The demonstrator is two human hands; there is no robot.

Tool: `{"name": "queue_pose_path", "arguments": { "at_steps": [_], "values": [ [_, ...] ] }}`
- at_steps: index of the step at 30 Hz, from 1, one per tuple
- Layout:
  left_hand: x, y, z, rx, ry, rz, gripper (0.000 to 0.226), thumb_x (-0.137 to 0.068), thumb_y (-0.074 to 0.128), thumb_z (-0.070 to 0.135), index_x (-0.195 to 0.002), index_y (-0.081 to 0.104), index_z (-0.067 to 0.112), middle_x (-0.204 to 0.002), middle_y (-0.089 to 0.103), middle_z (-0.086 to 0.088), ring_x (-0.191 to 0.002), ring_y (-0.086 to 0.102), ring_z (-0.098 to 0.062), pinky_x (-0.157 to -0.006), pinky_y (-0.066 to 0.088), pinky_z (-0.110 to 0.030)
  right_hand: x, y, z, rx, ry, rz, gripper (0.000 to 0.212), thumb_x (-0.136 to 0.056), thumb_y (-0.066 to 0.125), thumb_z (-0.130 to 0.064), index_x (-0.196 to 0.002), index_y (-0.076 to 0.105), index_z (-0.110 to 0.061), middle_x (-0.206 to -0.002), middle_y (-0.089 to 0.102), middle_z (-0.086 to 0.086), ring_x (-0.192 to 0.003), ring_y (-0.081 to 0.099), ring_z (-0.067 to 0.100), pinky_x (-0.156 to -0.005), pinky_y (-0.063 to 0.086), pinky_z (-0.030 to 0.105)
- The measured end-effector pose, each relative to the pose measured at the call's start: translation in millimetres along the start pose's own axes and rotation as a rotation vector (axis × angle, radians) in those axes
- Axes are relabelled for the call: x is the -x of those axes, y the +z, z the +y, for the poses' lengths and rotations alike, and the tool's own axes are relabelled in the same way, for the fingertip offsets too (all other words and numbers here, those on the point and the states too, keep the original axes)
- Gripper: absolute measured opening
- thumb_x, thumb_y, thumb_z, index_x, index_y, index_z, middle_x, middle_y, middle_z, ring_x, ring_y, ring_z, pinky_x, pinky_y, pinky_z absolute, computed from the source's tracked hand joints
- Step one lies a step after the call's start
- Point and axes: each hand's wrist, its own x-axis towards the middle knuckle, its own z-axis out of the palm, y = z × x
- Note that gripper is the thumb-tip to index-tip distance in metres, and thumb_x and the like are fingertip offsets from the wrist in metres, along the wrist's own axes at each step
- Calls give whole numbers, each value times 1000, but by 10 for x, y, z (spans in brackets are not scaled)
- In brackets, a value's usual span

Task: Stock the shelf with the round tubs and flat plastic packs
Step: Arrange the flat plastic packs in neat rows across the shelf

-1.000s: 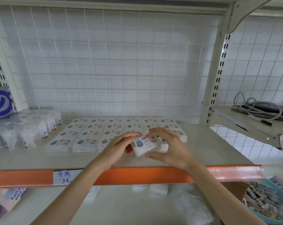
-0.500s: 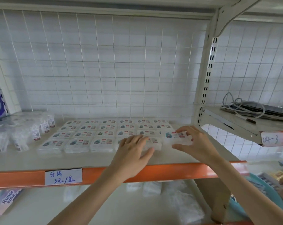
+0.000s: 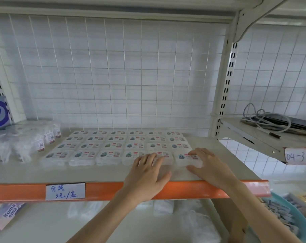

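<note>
Several flat clear plastic packs (image 3: 110, 146) with printed labels lie in neat rows on the white shelf (image 3: 99, 172). The front-right pack (image 3: 185, 159) sits at the end of the front row, and my right hand (image 3: 210, 165) curls round it, fingers on top and thumb at its front edge. My left hand (image 3: 147, 174) lies flat with straight fingers on the pack (image 3: 163, 157) beside it. Round clear tubs (image 3: 24, 146) with small labels stand in a cluster at the shelf's left.
An orange front rail (image 3: 104, 190) carries a handwritten price tag (image 3: 65, 191). A side shelf (image 3: 264, 135) at right holds cables. A teal basin (image 3: 289, 220) of small packs sits low right. Bagged goods lie on the lower shelf (image 3: 192, 221).
Both hands held one pack above the shelf front; my right hand carried it right and set it at the end of the front row. My left hand let go and went flat on the neighbouring pack.
</note>
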Motion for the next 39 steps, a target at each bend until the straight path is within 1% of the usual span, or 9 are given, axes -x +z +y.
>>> {"name": "queue_pose_path", "arguments": {
  "at_steps": [3, 6, 9, 17, 26, 31, 34, 36, 39],
  "values": [
    [7, -11, 9, -3, -5, -5, 59, -101, 23, 56, -152, 22, 26, -158, 20, 4, -146, 14, -16, -120, 6, -35, 44, -13, -7, 23, -33, 72, 47, -88, 65, -49, -132, 55, -35, -149, 38, -12, -137, 33, 11, -111, 27, 30],
    [3, -9, 15, -7, -6, -6, 59, -101, 23, 55, -152, 21, 26, -159, 19, 3, -146, 13, -16, -121, 6, -35, 82, 17, -7, -1, -116, 179, 33, -87, 67, -45, -118, 67, -33, -130, 54, -17, -122, 46, 10, -98, 33, 21],
    [-1, 1, 17, -18, -8, -4, 59, -101, 22, 55, -152, 20, 26, -159, 20, 3, -146, 14, -16, -120, 7, -35, 76, 44, -5, -10, -155, 164, 25, -90, 64, -44, -112, 68, -32, -118, 60, -21, -114, 50, 8, -91, 33, 18],
    [1, 17, 21, -40, -6, 3, 59, -102, 21, 54, -153, 19, 26, -161, 17, 1, -147, 13, -17, -120, 6, -35, 58, 44, 22, 30, -183, 104, 36, -94, 56, -47, -128, 60, -36, -133, 54, -22, -127, 41, 4, -105, 31, 23],
    [0, 47, 17, -29, -10, 14, 58, -102, 21, 54, -153, 19, 26, -162, 16, 0, -149, 12, -16, -121, 5, -35, 56, 41, 9, 41, -184, 65, 36, -96, 55, -44, -131, 56, -34, -135, 51, -19, -128, 40, 6, -105, 31, 23],
    [42, 38, 27, -23, -14, 90, 62, -100, 23, 55, -154, 18, 25, -164, 15, 0, -150, 12, -16, -120, 5, -31, 77, 15, -10, 37, -169, 117, 32, -96, 56, -39, -127, 59, -31, -132, 54, -16, -125, 43, 8, -98, 30, 19],
    [52, 44, 13, -28, -22, 109, 76, -91, 10, 66, -155, 14, 25, -165, 7, 0, -151, 8, -17, -122, 7, -34, 105, -20, -17, 21, -167, 167, 29, -95, 58, -36, -124, 61, -29, -131, 55, -13, -124, 45, 10, -94, 27, 17],
    [65, 46, 15, -14, -26, 122, 84, -85, 5, 70, -155, 15, 25, -165, 5, 1, -151, 7, -16, -122, 8, -34, 164, -30, -31, -16, -169, 209, 27, -94, 62, -32, -120, 63, -28, -129, 56, -13, -123, 46, 11, -95, 29, 19],
    [169, -11, 81, 36, -13, 156, 82, -88, 11, 70, -156, 16, 25, -165, 4, 2, -151, 4, -15, -120, 3, -29, 335, -11, -62, -77, -199, 265, 27, -90, 66, -26, -117, 65, -26, -124, 59, -12, -118, 51, 13, -92, 35, 21]
  ]
}}
